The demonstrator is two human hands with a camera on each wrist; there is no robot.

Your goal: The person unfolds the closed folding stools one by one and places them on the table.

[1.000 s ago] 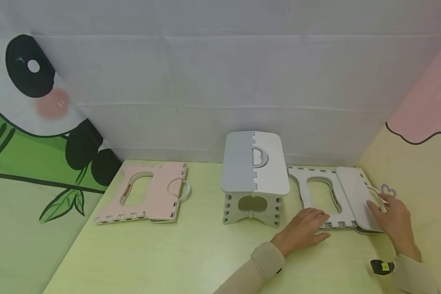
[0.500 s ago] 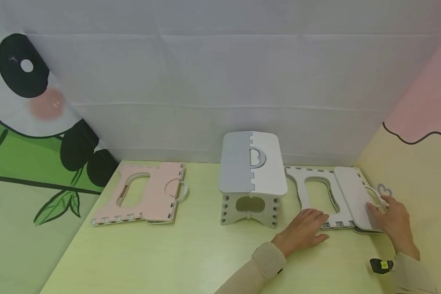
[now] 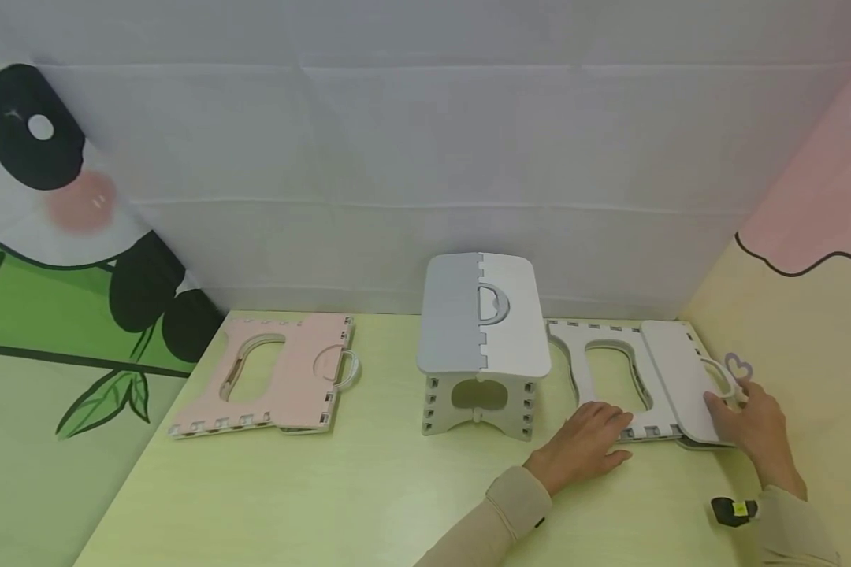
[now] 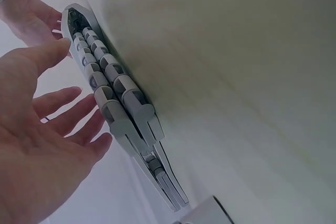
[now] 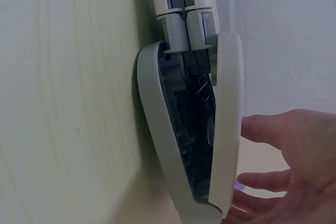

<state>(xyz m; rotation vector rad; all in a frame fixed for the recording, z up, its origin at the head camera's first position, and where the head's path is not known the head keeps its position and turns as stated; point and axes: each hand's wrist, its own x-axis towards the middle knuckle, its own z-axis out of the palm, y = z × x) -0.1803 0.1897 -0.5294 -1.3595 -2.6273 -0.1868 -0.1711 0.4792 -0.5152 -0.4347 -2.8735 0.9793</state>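
Observation:
A white folding step stool (image 3: 670, 378) lies folded flat at the table's right end. My left hand (image 3: 581, 445) rests by its near left edge, fingers loosely extended. In the left wrist view, the fingers (image 4: 73, 111) lie against the stool's hinged side. At the stool's right end, my right hand (image 3: 755, 429) has its thumb on the seat panel and its fingers beside the pale handle (image 3: 719, 376). From the right wrist, the thumb touches the panel (image 5: 228, 124); some fingertips are partly hidden behind it. The two seat halves stand slightly apart at that end.
An unfolded grey and white step stool (image 3: 485, 315) stands at the middle of the table (image 3: 312, 504). A folded pink step stool (image 3: 269, 374) lies to the left. A printed wall panel (image 3: 801, 339) rises close beside my right hand.
The whole head view shifts slightly left. Both hands keep nearly the same places on the white folding step stool, and the stools stay put.

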